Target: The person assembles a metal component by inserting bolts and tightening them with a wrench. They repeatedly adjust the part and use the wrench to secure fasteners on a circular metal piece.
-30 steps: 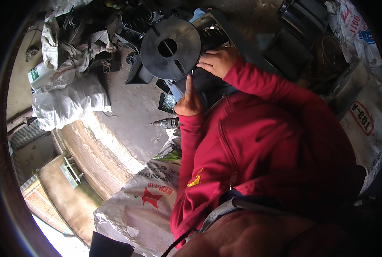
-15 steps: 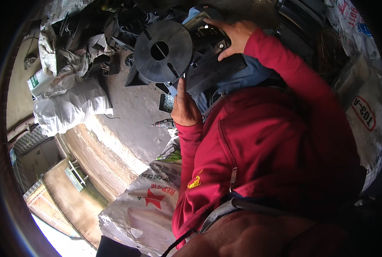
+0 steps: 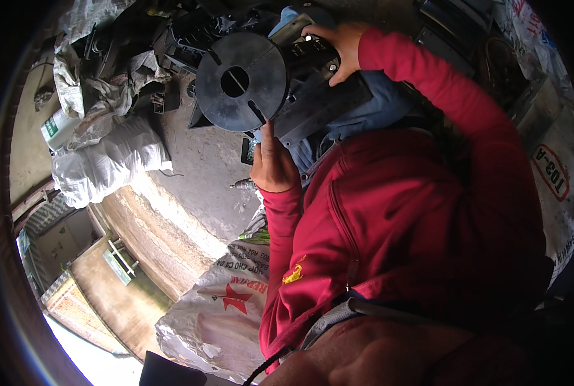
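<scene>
A round black disc (image 3: pixel 261 59) with a round central hole and narrow slots fills the upper middle of the head view. My left hand (image 3: pixel 274 166) is just below it, index finger stretched out to the disc's lower edge beside a slot. Its other fingers are curled, and I see nothing held in them. To the right of the disc, my right hand (image 3: pixel 347 50) grips a dark block-like part (image 3: pixel 319 53) with shiny bolt heads, fingers over its top and thumb on its lower side. A flat black plate (image 3: pixel 329 106) extends beneath this part, above my legs.
White sacks (image 3: pixel 110 157) and crumpled sheeting lie at the left. A power tool (image 3: pixel 243 184) and a small tray (image 3: pixel 246 152) are on the floor near my left hand. A printed sack (image 3: pixel 216 321) stands at the lower left. Dark parts (image 3: pixel 203 32) crowd the back.
The disc sits slightly lower and farther left in the picture. My left hand has shifted a little left with it, fingertip still at its edge. My right hand keeps its grip; its forearm has moved slightly.
</scene>
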